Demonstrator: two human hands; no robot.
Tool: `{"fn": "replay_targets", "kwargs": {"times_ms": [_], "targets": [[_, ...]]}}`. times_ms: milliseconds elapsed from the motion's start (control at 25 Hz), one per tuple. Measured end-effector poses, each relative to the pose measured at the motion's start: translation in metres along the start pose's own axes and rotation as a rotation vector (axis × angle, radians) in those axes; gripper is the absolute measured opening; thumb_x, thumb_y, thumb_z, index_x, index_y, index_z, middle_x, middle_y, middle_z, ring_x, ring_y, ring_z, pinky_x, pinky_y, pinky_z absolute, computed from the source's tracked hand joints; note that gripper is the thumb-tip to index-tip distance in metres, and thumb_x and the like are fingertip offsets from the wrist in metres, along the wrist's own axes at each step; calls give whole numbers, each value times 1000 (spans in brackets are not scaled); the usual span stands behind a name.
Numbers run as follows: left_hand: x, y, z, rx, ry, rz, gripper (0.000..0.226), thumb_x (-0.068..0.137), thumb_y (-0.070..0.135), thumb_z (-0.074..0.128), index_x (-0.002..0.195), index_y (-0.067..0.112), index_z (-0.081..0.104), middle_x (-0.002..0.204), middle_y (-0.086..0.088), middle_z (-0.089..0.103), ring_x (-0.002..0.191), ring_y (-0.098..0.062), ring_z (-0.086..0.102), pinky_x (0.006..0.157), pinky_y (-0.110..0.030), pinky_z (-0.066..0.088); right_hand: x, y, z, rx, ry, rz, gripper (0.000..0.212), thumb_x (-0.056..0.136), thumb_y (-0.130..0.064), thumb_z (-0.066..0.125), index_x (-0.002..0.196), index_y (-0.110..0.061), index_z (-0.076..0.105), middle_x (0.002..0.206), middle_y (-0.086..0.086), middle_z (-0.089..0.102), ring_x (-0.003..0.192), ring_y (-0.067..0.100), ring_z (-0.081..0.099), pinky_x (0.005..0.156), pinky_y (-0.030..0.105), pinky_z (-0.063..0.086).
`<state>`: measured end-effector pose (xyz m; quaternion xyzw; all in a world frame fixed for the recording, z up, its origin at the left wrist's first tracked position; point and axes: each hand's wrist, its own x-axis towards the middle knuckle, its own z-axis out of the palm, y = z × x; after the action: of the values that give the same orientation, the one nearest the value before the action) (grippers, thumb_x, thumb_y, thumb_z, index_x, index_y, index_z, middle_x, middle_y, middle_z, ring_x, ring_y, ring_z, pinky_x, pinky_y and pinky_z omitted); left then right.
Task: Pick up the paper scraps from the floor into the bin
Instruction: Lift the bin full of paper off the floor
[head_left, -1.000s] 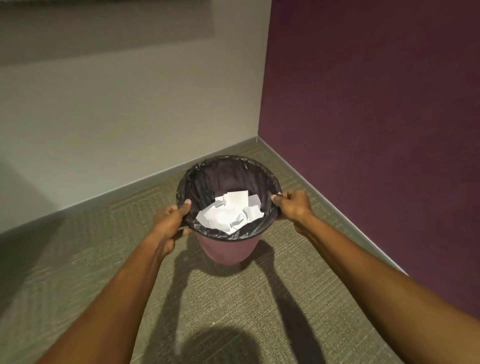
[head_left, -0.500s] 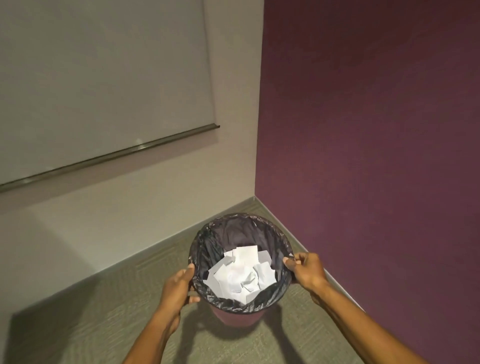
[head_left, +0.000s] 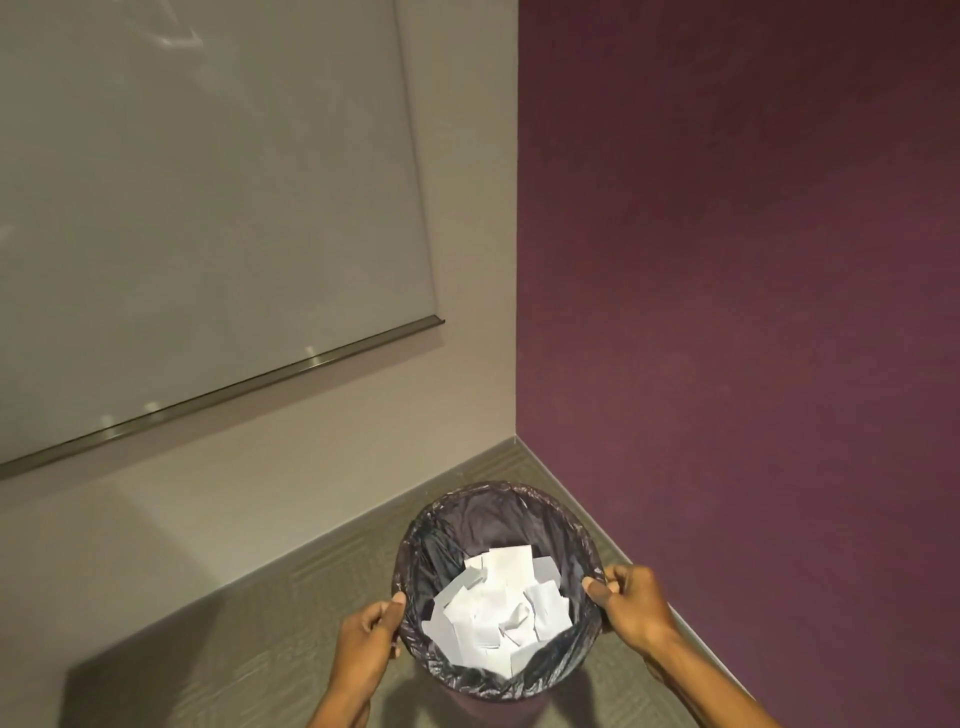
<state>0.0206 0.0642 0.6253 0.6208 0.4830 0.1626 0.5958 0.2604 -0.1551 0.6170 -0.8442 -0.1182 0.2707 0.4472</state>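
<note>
the paper scraps (head_left: 498, 613), white and mostly rectangular, lie heaped inside the bin (head_left: 410, 551), piled toward its 6 o'clock side, a few of them creased or crumpled. a black plastic liner (head_left: 483, 519) covers the bin's inner wall and folds out over its rim, wrinkled all the way round. the bin sits at about 6 o'clock in the view, close to the corner of the room. whether its base touches the floor cannot be told, since the base is hidden.

the left hand (head_left: 366, 644) grips the rim at the bin's 8 o'clock, thumb laid on top of the liner edge and fingers curled under the outside. the right hand (head_left: 631, 608) grips the rim at 3 o'clock, thumb and curled fingers closed together on the liner edge. both forearms come in from the lower edge of the view.

under and around the bin is grey-green carpet (head_left: 234, 649), with a dark shadow over it at 7 o'clock. a beige wall (head_left: 311, 467) rises at 10 o'clock and a purple wall (head_left: 727, 312) at 2 o'clock; they meet in a corner at the bin's 12 o'clock. on the beige wall hangs a pale board (head_left: 208, 208) with a metal rail (head_left: 223, 395) along its lower edge.
</note>
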Motion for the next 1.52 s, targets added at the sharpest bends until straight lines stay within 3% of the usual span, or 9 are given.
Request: {"fn": "replay_targets", "kwargs": {"times_ms": [240, 480, 640, 760, 880, 1040, 1160, 1400, 1520], "targets": [[-1, 19, 2, 11, -43, 29, 36, 94, 24, 60, 64, 4, 59, 54, -13, 58, 48, -20, 53, 56, -30, 47, 6, -9, -7, -17, -10, -45, 45, 86, -11, 72, 52, -18, 43, 38, -11, 41, 41, 8, 40, 52, 26, 38], [35, 33, 2, 76, -85, 30, 41, 93, 26, 62, 56, 9, 55, 50, -13, 52, 45, -19, 50, 50, -26, 44, 33, -23, -2, -18, 3, -35, 44, 87, -10, 71, 52, -19, 46, 35, -11, 43, 40, 8, 42, 49, 25, 36], [87, 48, 7, 133, -121, 45, 45, 92, 27, 63, 51, 11, 51, 43, -10, 46, 38, -16, 45, 46, -21, 38, 70, -41, 6, -13, 16, 5, 46, 87, -7, 70, 51, -17, 43, 36, -10, 44, 38, 10, 44, 48, 29, 42], [146, 65, 10, 120, -190, 76, 47, 92, 27, 64, 48, 17, 52, 42, -6, 45, 38, -14, 40, 46, -21, 35, 107, -61, 14, 19, 38, 39, 41, 89, -6, 67, 53, -14, 50, 39, -7, 54, 38, 10, 54, 42, 28, 48], [207, 77, 12, 130, -270, 116, 45, 87, 31, 69, 48, 13, 58, 42, -6, 47, 37, -13, 40, 43, -19, 33, 143, -75, 29, 29, 84, 89, 32, 89, -7, 68, 59, -10, 56, 45, -4, 60, 41, 12, 59, 46, 35, 55], [273, 92, 18, 218, -272, 93, 35, 89, 20, 68, 61, 0, 72, 48, -11, 61, 41, -17, 53, 43, -24, 43, 176, -97, 45, 23, 146, 96, 31, 88, -5, 68, 60, -10, 57, 46, -4, 61, 44, 13, 64, 46, 33, 56], [312, 105, 26, 248, -297, 102, 34, 91, 17, 66, 61, 1, 73, 50, -11, 65, 44, -14, 58, 48, -26, 47, 205, -113, 51, 40, 154, 114, 22, 90, -7, 66, 68, -7, 64, 61, 6, 69, 57, 21, 71, 54, 37, 61], [368, 122, 52, 281, -313, 72, 38, 91, 13, 64, 54, 9, 71, 47, -7, 65, 40, -9, 59, 45, -19, 49, 280, -114, 58, 26, 162, 164, 16, 89, -6, 68, 73, -5, 68, 67, 14, 72, 59, 28, 72, 58, 48, 62], [401, 118, 68, 310, -290, 53, 33, 92, 17, 64, 62, 6, 74, 57, -14, 70, 49, -19, 67, 52, -24, 56, 327, -106, 66, -25, 149, 171, 17, 87, -8, 70, 71, -10, 68, 67, 12, 71, 63, 31, 72, 62, 51, 61]]}}
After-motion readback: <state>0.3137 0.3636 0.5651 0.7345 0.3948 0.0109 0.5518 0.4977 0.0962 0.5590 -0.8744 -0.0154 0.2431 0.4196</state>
